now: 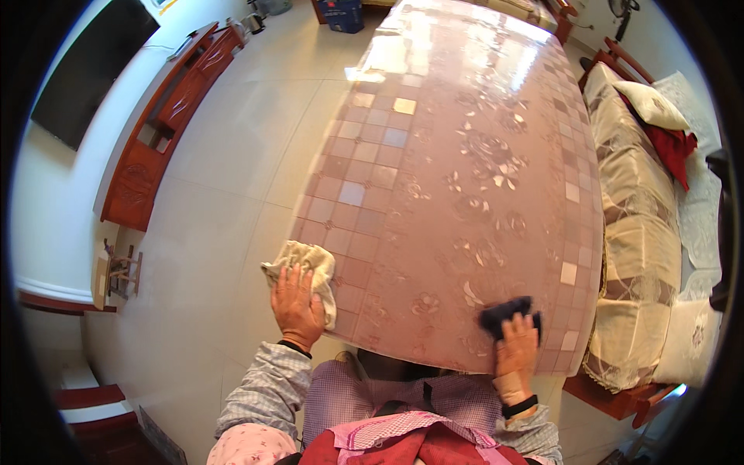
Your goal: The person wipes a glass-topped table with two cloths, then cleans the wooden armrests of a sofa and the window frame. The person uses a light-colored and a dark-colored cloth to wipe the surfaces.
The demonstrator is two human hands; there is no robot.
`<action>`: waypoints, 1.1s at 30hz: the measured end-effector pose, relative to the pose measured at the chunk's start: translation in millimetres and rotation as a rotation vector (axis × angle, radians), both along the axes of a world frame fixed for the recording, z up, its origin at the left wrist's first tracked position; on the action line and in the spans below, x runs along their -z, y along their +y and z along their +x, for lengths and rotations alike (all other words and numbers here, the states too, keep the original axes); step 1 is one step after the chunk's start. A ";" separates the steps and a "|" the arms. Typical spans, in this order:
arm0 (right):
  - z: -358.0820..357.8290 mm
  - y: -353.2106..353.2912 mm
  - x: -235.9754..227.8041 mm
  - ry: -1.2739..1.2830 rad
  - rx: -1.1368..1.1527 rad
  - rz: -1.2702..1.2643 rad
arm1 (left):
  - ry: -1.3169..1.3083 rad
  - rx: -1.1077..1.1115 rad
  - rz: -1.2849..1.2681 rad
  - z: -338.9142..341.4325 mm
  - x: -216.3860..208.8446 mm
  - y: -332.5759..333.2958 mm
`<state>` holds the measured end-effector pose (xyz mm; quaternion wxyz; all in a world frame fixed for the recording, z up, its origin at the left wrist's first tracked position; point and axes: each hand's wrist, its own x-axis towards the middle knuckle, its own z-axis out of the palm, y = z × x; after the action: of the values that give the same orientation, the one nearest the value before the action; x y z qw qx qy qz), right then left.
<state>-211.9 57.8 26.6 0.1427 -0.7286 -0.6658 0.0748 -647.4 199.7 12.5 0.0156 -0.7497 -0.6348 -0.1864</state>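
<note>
At the near left corner of the long table, my left hand presses a crumpled cream cloth against the edge, its fingers closed over the fabric. Part of that cloth hangs past the table's side. Near the front right, my right hand holds a dark, bunched cloth down on the tabletop; both are slightly smeared by motion. A glossy pinkish-brown cover with flowers and a border of small squares lies over the table.
Along the right side stands a sofa with a beige cover and pillows. A reddish wooden cabinet lines the left wall below a black television. A blue box sits on the floor beyond the table. Tiled floor separates table and cabinet.
</note>
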 end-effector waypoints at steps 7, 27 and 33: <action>25.1 43.3 24.1 -0.157 0.476 -0.131 | 0.010 -0.013 -0.055 1.5 -6.8 0.5; -44.9 147.4 -2.4 -0.084 0.270 -0.184 | 0.045 -0.039 -0.260 2.2 -5.4 -1.5; -112.6 71.7 5.6 -0.052 0.154 -0.228 | -0.094 0.358 -0.352 12.2 -25.8 58.2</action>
<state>-324.5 129.4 21.0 0.0467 -0.7907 -0.5986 0.1198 -635.2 257.8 38.2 -0.1779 -0.8317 -0.5149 -0.1072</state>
